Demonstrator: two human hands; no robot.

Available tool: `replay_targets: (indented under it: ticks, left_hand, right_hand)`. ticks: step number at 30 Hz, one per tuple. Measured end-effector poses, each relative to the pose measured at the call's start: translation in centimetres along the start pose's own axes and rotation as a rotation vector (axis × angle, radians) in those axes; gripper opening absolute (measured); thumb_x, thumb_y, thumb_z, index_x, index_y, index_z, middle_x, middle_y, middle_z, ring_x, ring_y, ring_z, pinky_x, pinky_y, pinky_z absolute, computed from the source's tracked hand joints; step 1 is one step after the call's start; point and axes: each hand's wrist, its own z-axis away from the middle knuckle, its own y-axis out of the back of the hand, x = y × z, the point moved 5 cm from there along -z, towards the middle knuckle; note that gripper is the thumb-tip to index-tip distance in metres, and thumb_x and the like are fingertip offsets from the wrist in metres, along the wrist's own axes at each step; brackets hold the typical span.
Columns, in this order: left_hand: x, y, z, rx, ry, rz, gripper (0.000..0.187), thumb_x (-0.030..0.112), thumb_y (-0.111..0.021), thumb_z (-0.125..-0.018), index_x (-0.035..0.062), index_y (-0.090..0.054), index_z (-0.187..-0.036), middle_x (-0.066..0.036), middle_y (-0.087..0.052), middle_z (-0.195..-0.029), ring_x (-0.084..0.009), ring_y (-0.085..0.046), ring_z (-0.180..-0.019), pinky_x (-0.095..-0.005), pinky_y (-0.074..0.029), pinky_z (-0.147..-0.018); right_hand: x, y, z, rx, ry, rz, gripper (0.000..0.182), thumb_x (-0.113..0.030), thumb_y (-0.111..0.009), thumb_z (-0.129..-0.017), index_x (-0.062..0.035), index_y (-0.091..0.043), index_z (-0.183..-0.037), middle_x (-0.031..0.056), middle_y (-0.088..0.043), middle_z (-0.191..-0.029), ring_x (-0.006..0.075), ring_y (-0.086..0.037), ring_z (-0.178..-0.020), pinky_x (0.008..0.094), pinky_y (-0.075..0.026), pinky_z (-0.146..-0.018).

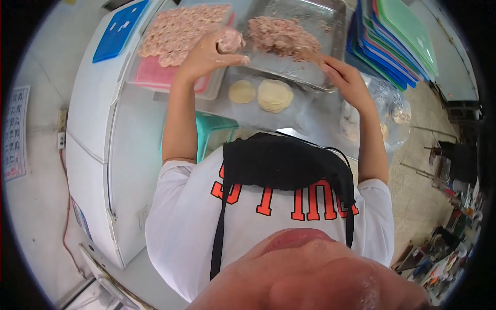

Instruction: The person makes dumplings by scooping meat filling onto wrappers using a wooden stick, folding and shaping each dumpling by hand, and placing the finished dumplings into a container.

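My left hand (pixel 204 57) is curled around a round wrapper topped with pinkish minced meat (pixel 231 40), beside a pink tray (pixel 160 72) covered in rows of small meat-filled dumplings (pixel 181 32). My right hand (pixel 349 82) is closed on a thin tan spatula-like tool (pixel 311 56), whose far end reaches the minced meat mound (pixel 281 35). That mound lies in a metal tray (pixel 289 72). Nearer to me, a stack of round pale wrappers (pixel 275 96) lies by a smaller wrapper pile (pixel 242 91).
Coloured plastic trays or lids (pixel 395 36) are stacked at the far right. Below them sits a clear plastic bag (pixel 392 103) with pale contents. A white appliance (pixel 93 119) bearing a blue lid (pixel 120 31) stands left. A green stool (pixel 214 124) is under the table edge.
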Motion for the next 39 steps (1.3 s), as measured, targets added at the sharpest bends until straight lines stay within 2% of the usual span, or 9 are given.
replay_targets:
  ticks: [7, 9, 15, 26, 28, 31, 34, 36, 39]
  left_hand:
    - [-13.7, 13.2, 9.2, 0.336, 0.149, -0.161, 0.053, 0.027, -0.078, -0.07, 0.0051, -0.06, -0.115, -0.007, -0.06, -0.083, -0.019, -0.06, -0.078, -0.0303, -0.049, -0.071]
    - [-14.2, 16.0, 11.3, 0.463, 0.12, -0.531, 0.054, 0.03, -0.078, -0.07, 0.0076, -0.059, -0.116, -0.011, -0.063, -0.087, -0.0244, -0.062, -0.08, -0.0338, -0.051, -0.072]
    - [-18.1, 17.3, 11.1, 0.418, 0.316, -0.365, 0.063, 0.027, -0.075, -0.073, 0.0074, -0.049, -0.127, -0.018, -0.064, -0.101, -0.0314, -0.063, -0.089, -0.0393, -0.05, -0.078]
    - [-19.2, 14.6, 7.7, 0.211, 0.168, -0.406, 0.075, 0.02, -0.072, -0.076, 0.0071, -0.036, -0.14, -0.021, -0.057, -0.121, -0.0341, -0.057, -0.11, -0.0412, -0.046, -0.089]
    - [-20.0, 14.2, 7.4, 0.124, 0.237, -0.328, 0.076, 0.018, -0.072, -0.075, 0.0064, -0.035, -0.141, -0.022, -0.055, -0.123, -0.0339, -0.056, -0.112, -0.0408, -0.045, -0.091]
    - [-17.6, 14.2, 7.5, 0.239, -0.094, -0.418, 0.075, 0.017, -0.071, -0.076, 0.0066, -0.034, -0.141, -0.022, -0.058, -0.117, -0.0341, -0.057, -0.109, -0.0398, -0.045, -0.091]
    - [-16.0, 12.7, 8.6, 0.035, 0.366, -0.226, 0.065, 0.018, -0.068, -0.079, 0.0054, -0.042, -0.137, -0.022, -0.059, -0.111, -0.036, -0.056, -0.106, -0.0409, -0.044, -0.091]
    - [-12.7, 11.8, 9.3, 0.461, -0.081, -0.829, 0.049, 0.019, -0.065, -0.082, 0.0042, -0.052, -0.126, -0.02, -0.061, -0.105, -0.0345, -0.057, -0.101, -0.041, -0.044, -0.088]
    - [-3.8, 5.1, 8.2, 0.439, -0.121, -0.317, 0.031, 0.017, -0.063, -0.084, 0.0026, -0.06, -0.111, -0.016, -0.062, -0.106, -0.0299, -0.059, -0.098, -0.0381, -0.046, -0.085]
  right_hand:
    - [1.0, -4.5, 2.9, 0.173, -0.373, -0.578, 0.033, -0.021, -0.054, -0.095, -0.0048, -0.059, -0.123, -0.0066, -0.046, -0.07, 0.0006, -0.036, -0.057, 0.0164, -0.026, -0.051]
    - [-0.5, -5.6, 3.0, 0.177, -0.409, -0.522, 0.033, -0.022, -0.052, -0.096, -0.0052, -0.058, -0.124, -0.007, -0.044, -0.069, 0.0006, -0.034, -0.054, 0.0165, -0.025, -0.049]
    - [-4.0, -9.2, 2.1, 0.217, -0.446, -0.468, 0.035, -0.025, -0.051, -0.097, -0.0055, -0.057, -0.125, -0.0075, -0.042, -0.066, 0.0004, -0.033, -0.05, 0.0165, -0.023, -0.044]
    - [-5.5, -9.9, 3.3, 0.243, -0.514, -0.502, 0.037, -0.021, -0.059, -0.092, -0.0034, -0.057, -0.124, -0.0032, -0.05, -0.074, 0.0036, -0.042, -0.056, 0.019, -0.032, -0.047]
    - [-3.7, -8.9, 3.1, 0.153, -0.505, -0.343, 0.038, -0.018, -0.061, -0.09, -0.0013, -0.057, -0.124, -0.0026, -0.054, -0.077, 0.0046, -0.044, -0.058, 0.0194, -0.034, -0.049]
    - [-1.1, -7.5, 1.5, 0.057, -0.578, -0.084, 0.037, -0.022, -0.058, -0.091, -0.0061, -0.057, -0.124, 0.004, -0.058, -0.077, 0.0111, -0.052, -0.062, 0.0254, -0.041, -0.054]
    - [5.3, -6.6, -0.9, -0.037, -0.427, 0.326, 0.034, -0.022, -0.054, -0.092, -0.0106, -0.057, -0.124, 0.0131, -0.063, -0.081, 0.0235, -0.061, -0.073, 0.0352, -0.047, -0.063]
    - [6.7, -6.0, -1.8, -0.067, -0.241, 0.523, 0.033, -0.021, -0.051, -0.092, -0.0126, -0.057, -0.124, 0.0181, -0.065, -0.085, 0.0308, -0.065, -0.081, 0.0407, -0.049, -0.07]
    - [5.7, -7.8, -4.8, -0.114, -0.133, 0.505, 0.036, -0.014, -0.049, -0.09, -0.0135, -0.055, -0.125, 0.0222, -0.065, -0.093, 0.0382, -0.062, -0.093, 0.0472, -0.048, -0.078]
